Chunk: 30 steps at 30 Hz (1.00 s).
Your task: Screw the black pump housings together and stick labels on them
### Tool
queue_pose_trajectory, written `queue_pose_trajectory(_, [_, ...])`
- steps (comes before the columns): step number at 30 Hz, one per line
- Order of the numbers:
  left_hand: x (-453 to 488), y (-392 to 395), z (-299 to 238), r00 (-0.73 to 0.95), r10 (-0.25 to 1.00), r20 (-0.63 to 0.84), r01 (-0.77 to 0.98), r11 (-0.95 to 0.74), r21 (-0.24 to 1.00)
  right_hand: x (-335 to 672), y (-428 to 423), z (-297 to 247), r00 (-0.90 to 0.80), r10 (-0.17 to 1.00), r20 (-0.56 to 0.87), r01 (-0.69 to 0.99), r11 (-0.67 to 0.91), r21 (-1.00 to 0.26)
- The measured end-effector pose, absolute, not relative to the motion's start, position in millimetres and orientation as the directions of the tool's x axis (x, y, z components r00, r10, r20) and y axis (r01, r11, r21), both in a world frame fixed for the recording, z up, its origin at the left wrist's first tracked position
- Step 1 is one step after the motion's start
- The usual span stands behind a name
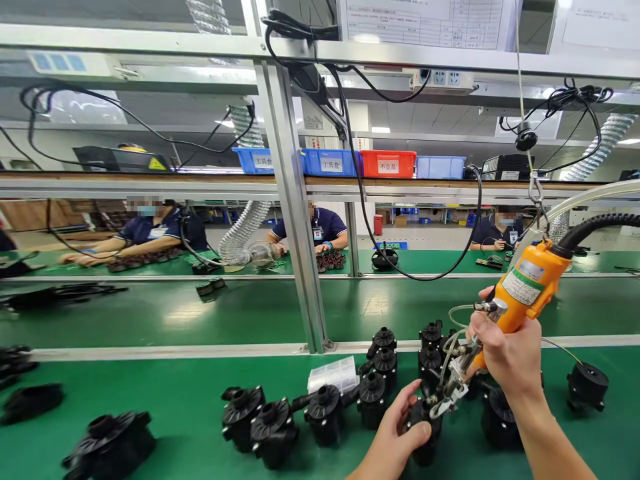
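My right hand (pixel 510 353) is wrapped round an orange electric screwdriver (pixel 525 287), which hangs from a hook and cable and slants down to the left. Its metal tip end (pixel 456 380) meets the top of a small black pump housing (pixel 425 433). Fingers and thumb of my left hand (pixel 400 433) grip that housing on the green bench; the screw spot itself is hidden by the tool. Close by on the left stand several similar black pumps (pixel 324 413), and another pump (pixel 500 417) sits below my right wrist.
A clear plastic box (pixel 333 375) lies behind the pumps. One black pump with a wire (pixel 587 387) stands at the far right. A metal post (pixel 290 200) rises from the bench. Blue bins (pixel 330 162) and a red bin (pixel 389 163) line the shelf. Co-workers (pixel 155 230) sit opposite.
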<state>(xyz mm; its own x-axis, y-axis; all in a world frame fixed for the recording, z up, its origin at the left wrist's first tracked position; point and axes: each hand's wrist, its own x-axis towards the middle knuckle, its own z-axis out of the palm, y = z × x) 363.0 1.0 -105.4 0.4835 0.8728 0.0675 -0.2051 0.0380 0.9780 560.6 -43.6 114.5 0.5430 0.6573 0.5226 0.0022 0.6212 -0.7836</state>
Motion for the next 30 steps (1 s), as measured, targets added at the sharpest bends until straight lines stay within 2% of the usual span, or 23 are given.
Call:
queue_pose_trajectory(9, [365,-1,-97,0.458,0.889,0.002,-0.203,0.103,0.974,547,-47,119,0.49,0.671,0.555,0.042,0.619,-0.785])
queue_pose_trajectory(15, [367,-6,-84,0.468,0.884,0.01,-0.261,0.127,0.957,534,-38,117,0.41,0.652,0.637,0.191,0.622,-0.759])
queue_pose_trajectory(23, [370,-6,-75,0.462,0.885,-0.059,-0.216,0.177,0.96,535,-29,107,0.442,0.687,0.577,0.149,0.578,-0.802])
queue_pose_trajectory(30, [362,-2,-76,0.483,0.876,0.009,-0.209,0.105,0.972,533,-30,107,0.454,0.675,0.582,0.105,0.608,-0.787])
